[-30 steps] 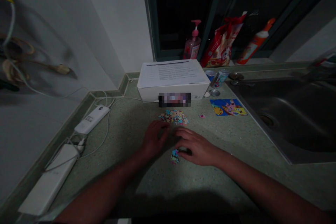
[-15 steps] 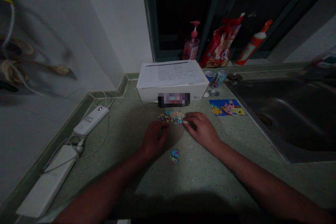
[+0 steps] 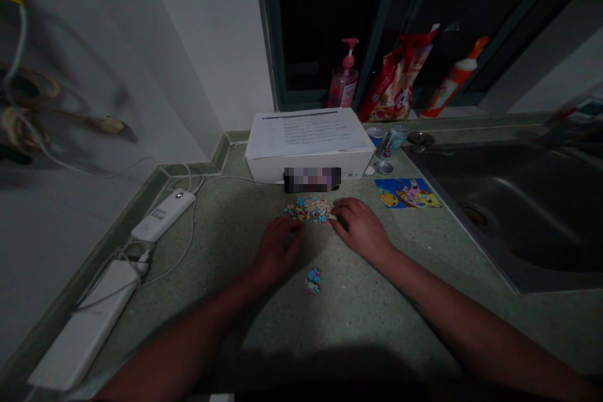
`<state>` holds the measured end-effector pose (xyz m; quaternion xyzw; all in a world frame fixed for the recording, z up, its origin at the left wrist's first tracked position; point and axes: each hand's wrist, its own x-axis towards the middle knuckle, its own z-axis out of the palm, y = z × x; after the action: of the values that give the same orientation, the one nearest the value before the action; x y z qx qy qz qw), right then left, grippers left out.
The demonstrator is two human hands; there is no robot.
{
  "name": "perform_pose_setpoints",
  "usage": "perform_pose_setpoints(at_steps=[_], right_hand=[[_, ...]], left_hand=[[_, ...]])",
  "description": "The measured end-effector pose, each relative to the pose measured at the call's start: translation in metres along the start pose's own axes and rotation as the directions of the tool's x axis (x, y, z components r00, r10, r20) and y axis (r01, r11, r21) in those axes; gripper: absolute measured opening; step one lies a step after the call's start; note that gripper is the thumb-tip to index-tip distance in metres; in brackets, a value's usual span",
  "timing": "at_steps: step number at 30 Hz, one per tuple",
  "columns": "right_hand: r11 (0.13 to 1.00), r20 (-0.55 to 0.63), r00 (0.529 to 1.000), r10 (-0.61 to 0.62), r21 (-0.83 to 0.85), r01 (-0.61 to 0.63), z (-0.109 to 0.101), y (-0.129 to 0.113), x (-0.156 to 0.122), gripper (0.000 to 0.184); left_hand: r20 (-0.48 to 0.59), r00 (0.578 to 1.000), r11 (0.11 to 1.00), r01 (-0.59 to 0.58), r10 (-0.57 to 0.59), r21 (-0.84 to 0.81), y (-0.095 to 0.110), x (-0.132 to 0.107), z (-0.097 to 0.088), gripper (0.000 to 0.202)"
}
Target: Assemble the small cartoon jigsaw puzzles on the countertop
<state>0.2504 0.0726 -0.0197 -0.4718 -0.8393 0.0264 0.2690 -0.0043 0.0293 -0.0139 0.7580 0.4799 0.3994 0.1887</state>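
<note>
Fingers (image 3: pixel 340 208) of the right hand (image 3: pixel 360 230) were lightly curled, with the tips at the 3 o'clock edge of a loose heap of small multicoloured cardboard jigsaw pieces (image 3: pixel 308 209); could not tell whether they were grasping a piece; the left hand (image 3: pixel 277 250) had its fingers loosely bent and not clenched, tips just beside the heap at about 7 o'clock; no piece visibly held there, but shadow made it hard to be sure; the heap lay at the middle of a speckled green stone countertop (image 3: pixel 358 320); a small clump of blue and pink jigsaw pieces (image 3: pixel 312 281) sat at 6 o'clock from the heap, well apart from it and near neither hand's fingertips; a bright rectangular cartoon picture card (image 3: pixel 407 193) lay flat at 3 o'clock; a white cardboard box (image 3: pixel 282 169) topped by a printed white paper sheet (image 3: pixel 306 132) stood at 12 o'clock; a brushed steel sink (image 3: pixel 499 213) lay further out at 3 o'clock; as far as shown, most pieces remained loose in the heap, only the small clump lay separate; no joined section could be made out, pieces too small to tell; nearly all the pieces remained unplaced.
</note>
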Motion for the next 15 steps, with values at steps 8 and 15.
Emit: perform_pose_setpoints(at_steps=[8, 15], right_hand=[[1.000, -0.004, 1.000, -0.008, -0.018, 0.008, 0.0017, 0.0023, -0.0008, 0.018], [1.000, 0.001, 1.000, -0.019, -0.016, 0.019, -0.0004, 0.0029, -0.0017, 0.018]], left_hand=[[0.022, 0.999, 1.000, 0.025, -0.025, 0.001, -0.0021, -0.0005, 0.0000, 0.019], [0.016, 1.000, 1.000, 0.012, -0.012, -0.015, -0.0019, -0.0011, 0.0005, 0.018]])
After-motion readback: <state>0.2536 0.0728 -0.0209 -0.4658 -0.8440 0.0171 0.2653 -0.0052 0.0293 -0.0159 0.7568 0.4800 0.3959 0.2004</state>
